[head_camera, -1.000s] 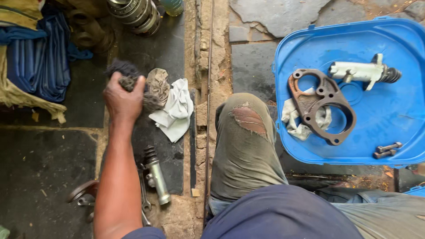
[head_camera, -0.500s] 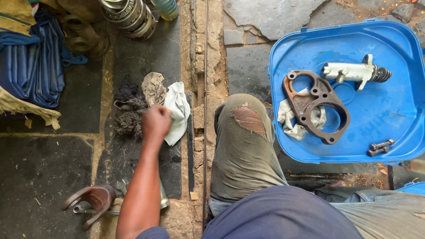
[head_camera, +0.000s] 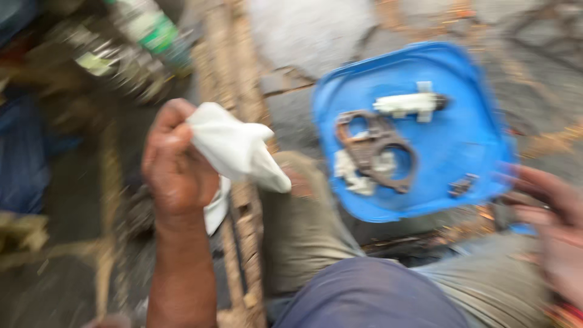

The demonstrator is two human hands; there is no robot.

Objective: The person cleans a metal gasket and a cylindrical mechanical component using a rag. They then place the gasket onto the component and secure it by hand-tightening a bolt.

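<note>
Holding a white rag [head_camera: 234,149] up off the ground, bunched in the left hand [head_camera: 176,167], fingers squeezed tight around one end so the loose part hangs out toward 3 o'clock. Raised above the left knee [head_camera: 297,200], away from the dirty dark floor [head_camera: 73,285] down at 7 o'clock.

Coming in from the edge at 4 o'clock, the right hand [head_camera: 549,225], very blurry, fingers spread apart and holding nothing that can be seen. Closest to the rim of the blue plastic lid [head_camera: 480,127], turned over like a tray at 2 o'clock.

Lying inside that lid, likely kept there so small bits do not get lost: a rusty brown metal bracket [head_camera: 376,149] with holes, a pale crumpled cloth [head_camera: 355,176] under it, a white metal cylinder part [head_camera: 410,103] at 12 o'clock from the bracket, and some small dark bolts [head_camera: 463,185] at 4 o'clock from it.

Up at 11 o'clock, a blurry bottle with a green label [head_camera: 155,30] beside shiny round metal things, too smeared to name.
</note>
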